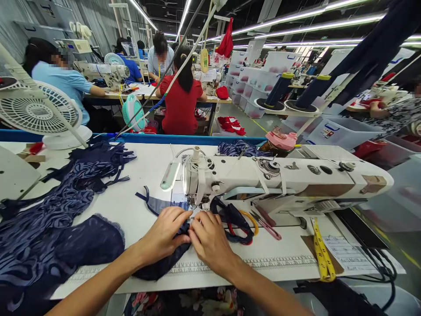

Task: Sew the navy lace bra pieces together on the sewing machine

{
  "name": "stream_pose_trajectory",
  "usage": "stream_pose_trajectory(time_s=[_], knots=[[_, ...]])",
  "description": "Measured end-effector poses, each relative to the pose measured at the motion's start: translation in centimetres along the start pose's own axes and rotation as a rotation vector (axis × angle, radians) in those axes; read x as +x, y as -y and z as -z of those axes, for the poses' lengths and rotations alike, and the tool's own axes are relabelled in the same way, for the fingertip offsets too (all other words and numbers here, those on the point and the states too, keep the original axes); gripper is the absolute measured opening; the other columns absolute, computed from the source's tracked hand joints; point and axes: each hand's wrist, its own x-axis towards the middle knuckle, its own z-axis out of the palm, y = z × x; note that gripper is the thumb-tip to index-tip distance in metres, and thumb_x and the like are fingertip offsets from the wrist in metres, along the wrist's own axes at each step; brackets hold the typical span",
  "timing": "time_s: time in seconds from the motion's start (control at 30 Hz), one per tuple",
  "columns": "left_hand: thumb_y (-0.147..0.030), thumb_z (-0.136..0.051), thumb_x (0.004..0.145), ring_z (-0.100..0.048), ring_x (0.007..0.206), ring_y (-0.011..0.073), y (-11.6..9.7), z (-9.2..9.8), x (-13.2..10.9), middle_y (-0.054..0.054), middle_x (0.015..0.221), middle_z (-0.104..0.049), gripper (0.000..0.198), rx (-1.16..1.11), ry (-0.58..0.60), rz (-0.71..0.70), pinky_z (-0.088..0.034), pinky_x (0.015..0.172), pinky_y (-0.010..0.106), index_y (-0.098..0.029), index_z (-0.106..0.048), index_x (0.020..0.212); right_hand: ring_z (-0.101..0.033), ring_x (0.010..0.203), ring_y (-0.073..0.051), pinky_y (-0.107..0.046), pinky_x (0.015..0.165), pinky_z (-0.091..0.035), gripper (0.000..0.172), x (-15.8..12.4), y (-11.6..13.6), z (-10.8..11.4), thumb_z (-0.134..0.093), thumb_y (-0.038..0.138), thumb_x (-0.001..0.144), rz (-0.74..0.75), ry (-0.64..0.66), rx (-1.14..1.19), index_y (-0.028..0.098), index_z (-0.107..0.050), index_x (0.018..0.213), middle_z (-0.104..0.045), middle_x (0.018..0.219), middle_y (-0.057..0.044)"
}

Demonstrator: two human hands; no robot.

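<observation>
Both my hands are close together on a navy garment piece (161, 266), just in front of the needle area of a white sewing machine (237, 173). My left hand (171, 230) pinches the fabric with thumb and fingers. Beside it, nearly touching, my right hand (208, 237) has its fingers closed on the same fabric. A lighter blue part with a thin strap (148, 197) lies behind my left hand. The exact edge between my fingertips is hidden. Right of my right hand lie a navy strip bundle (235, 221) and pink-handled snips (269, 226).
A heap of navy patterned garments (66, 197) covers the table's left side. A yellow tape measure (322, 254) and a paper sheet (350, 254) lie at right. Thread cones (279, 90) stand behind the machine. A fan (39, 107) is at left. Co-workers sit beyond, one in a red shirt (180, 96).
</observation>
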Motion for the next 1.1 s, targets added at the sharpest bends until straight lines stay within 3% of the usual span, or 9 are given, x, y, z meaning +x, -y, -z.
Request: stream_pose_trajectory(time_s=[0.1,0.17,0.33,0.43,0.53,0.67,0.8,0.93,1.1], knots=[[-0.012,-0.04,0.094,-0.06,0.083,0.0174,-0.7,0.7,-0.8,0.002,0.087,-0.062,0.022,0.012,0.0,-0.014,-0.043,0.101,0.044,-0.021,-0.059,0.102,-0.051,0.09,-0.022,-0.037,0.079,-0.037,0.01,-0.2,1.2,0.9,-0.044,0.019,0.096,0.001,-0.094,0.179,0.02,-0.052,0.091,-0.058,0.096,-0.006],[-0.013,-0.036,0.095,-0.06,0.074,0.0158,-1.8,1.6,-1.7,0.002,0.083,-0.06,0.024,0.045,-0.055,0.045,-0.052,0.08,0.033,-0.021,-0.059,0.099,-0.052,0.092,-0.023,-0.037,0.08,-0.039,0.008,-0.6,2.3,1.2,-0.053,0.025,0.092,-0.063,-0.084,0.318,0.02,-0.051,0.098,-0.058,0.097,-0.006],[-0.023,-0.037,0.1,-0.06,0.061,0.0104,-3.5,4.5,-2.3,0.001,0.084,-0.062,0.024,0.06,-0.226,0.064,-0.046,0.054,0.02,-0.023,-0.059,0.109,-0.052,0.067,-0.015,-0.026,0.06,-0.04,0.008,-0.7,4.5,0.7,-0.052,0.023,0.088,-0.241,0.21,0.778,0.021,-0.047,0.082,-0.056,0.075,0.001],[-0.03,-0.041,0.099,-0.061,0.069,0.0123,-1.1,5.1,-0.1,0.001,0.085,-0.062,0.023,0.035,-0.116,0.147,-0.047,0.06,0.022,-0.024,-0.063,0.1,-0.054,0.058,-0.012,-0.022,0.052,-0.038,0.012,0.6,3.7,0.6,-0.044,0.023,0.094,-0.33,0.437,0.987,0.021,-0.047,0.082,-0.057,0.065,0.004],[-0.035,-0.047,0.097,-0.061,0.077,0.0155,3.0,3.5,2.6,0.0,0.081,-0.063,0.022,-0.005,0.015,0.178,-0.047,0.071,0.026,-0.023,-0.062,0.088,-0.06,0.074,-0.015,-0.025,0.067,-0.045,0.012,1.9,1.0,0.1,-0.049,0.011,0.088,-0.147,0.337,0.684,0.02,-0.057,0.087,-0.063,0.081,-0.001],[-0.035,-0.044,0.097,-0.061,0.078,0.0182,5.9,-0.4,3.2,0.003,0.085,-0.063,0.022,0.01,-0.004,0.22,-0.046,0.071,0.029,-0.021,-0.06,0.092,-0.056,0.091,-0.021,-0.033,0.081,-0.045,0.04,2.2,-2.8,-1.6,-0.041,0.0,0.086,0.032,0.072,0.188,0.018,-0.061,0.116,-0.062,0.102,-0.01],[-0.032,-0.04,0.099,-0.061,0.082,0.0191,4.5,-2.1,0.1,0.004,0.092,-0.061,0.019,-0.001,-0.069,0.268,-0.047,0.07,0.03,-0.021,-0.056,0.099,-0.053,0.086,-0.021,-0.033,0.074,-0.044,0.049,1.5,-3.8,-2.3,-0.04,-0.001,0.084,0.179,0.106,0.058,0.016,-0.056,0.126,-0.058,0.101,-0.011],[-0.025,-0.038,0.1,-0.06,0.085,0.0159,2.0,-1.2,-2.2,0.004,0.092,-0.057,0.019,-0.184,-0.17,0.223,-0.048,0.076,0.027,-0.021,-0.056,0.101,-0.05,0.085,-0.02,-0.032,0.072,-0.04,0.05,0.8,-3.5,-1.9,-0.04,-0.003,0.084,0.232,0.182,0.089,0.018,-0.055,0.128,-0.056,0.098,-0.008],[-0.032,-0.045,0.098,-0.06,0.078,0.0152,1.5,0.0,-0.3,0.002,0.088,-0.059,0.021,-0.173,0.021,0.334,-0.045,0.071,0.026,-0.023,-0.063,0.092,-0.048,0.081,-0.019,-0.031,0.071,-0.035,0.05,0.4,-3.8,-2.4,-0.043,-0.002,0.084,0.202,0.188,0.089,0.021,-0.055,0.127,-0.055,0.097,-0.006]])
